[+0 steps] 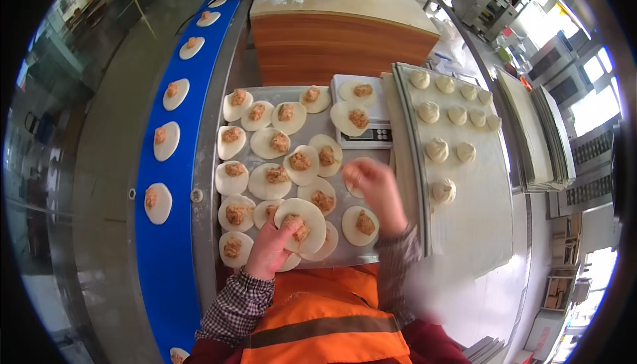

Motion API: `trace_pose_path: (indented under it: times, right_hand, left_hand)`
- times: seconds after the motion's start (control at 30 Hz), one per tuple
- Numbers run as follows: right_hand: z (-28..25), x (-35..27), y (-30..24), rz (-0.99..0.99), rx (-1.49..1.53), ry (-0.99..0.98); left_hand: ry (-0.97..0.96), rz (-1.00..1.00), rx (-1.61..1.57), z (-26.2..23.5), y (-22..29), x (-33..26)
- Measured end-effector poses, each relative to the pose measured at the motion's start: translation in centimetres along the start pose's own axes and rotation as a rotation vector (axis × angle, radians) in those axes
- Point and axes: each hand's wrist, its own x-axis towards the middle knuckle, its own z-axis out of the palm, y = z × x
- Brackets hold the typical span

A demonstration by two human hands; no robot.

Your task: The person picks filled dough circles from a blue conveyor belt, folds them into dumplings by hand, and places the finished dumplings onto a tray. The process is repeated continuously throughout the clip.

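Observation:
My left hand (pixel 267 251) is closed on the edge of a round dough wrapper (pixel 312 214), with its thumb on top. Meat filling (pixel 300 230) sits on that wrapper. Over the right part of the steel tray my right hand (pixel 375 185) hovers, slightly smeared by motion; its fingers are curled in with nothing visible between them. Beneath it a wrapper is partly hidden. Several flat wrappers with filling lie across the steel tray (pixel 345 261), some overlapping, such as one wrapper (pixel 360 225) just below my right hand.
A blue conveyor belt (pixel 188 72) on the left carries wrappers with filling. Behind the tray stands a digital scale (pixel 364 136) with two wrappers on it. On the right, a board (pixel 478 211) holds several pleated buns (pixel 443 191). A wooden-fronted table (pixel 345 49) is at the back.

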Motion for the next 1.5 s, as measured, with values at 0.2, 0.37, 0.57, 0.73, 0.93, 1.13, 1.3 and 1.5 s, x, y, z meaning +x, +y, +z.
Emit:
trace_pose_path:
  times: [0.2,0.37,0.57,0.73,0.93,1.13,1.3,1.5]
  right_hand:
    - [1.4,-8.4,2.6,0.185,0.223,-0.127]
    - [1.6,-11.1,2.5,-0.208,-0.317,0.002]
    - [2.4,-12.7,4.1,0.092,0.274,-0.055]
    - [2.4,-13.8,3.0,-0.315,-0.439,-0.054]
    - [2.7,-14.1,5.1,0.185,0.205,-0.226]
    - [3.8,-14.3,4.4,0.011,-0.004,-0.263]
    - [3.7,-14.3,4.1,-0.078,-0.260,-0.283]
    - [4.7,-14.7,3.8,0.134,0.066,-0.144]
  left_hand:
    - [-0.137,-0.001,0.067,0.7,-3.2,0.3]
    - [-0.132,0.169,0.471,0.6,-4.7,-1.0]
    - [-0.216,0.192,0.741,-0.1,-4.7,-2.0]
    - [-0.230,0.062,0.850,-0.1,-3.7,-3.4]
    - [-0.395,-0.078,0.916,-1.5,-3.7,-3.0]
    - [-0.502,-0.186,1.080,-2.6,-3.1,-1.9]
    - [-0.488,-0.230,0.906,-3.2,-2.5,-1.8]
    - [-0.234,-0.132,0.480,-3.4,-4.8,-2.7]
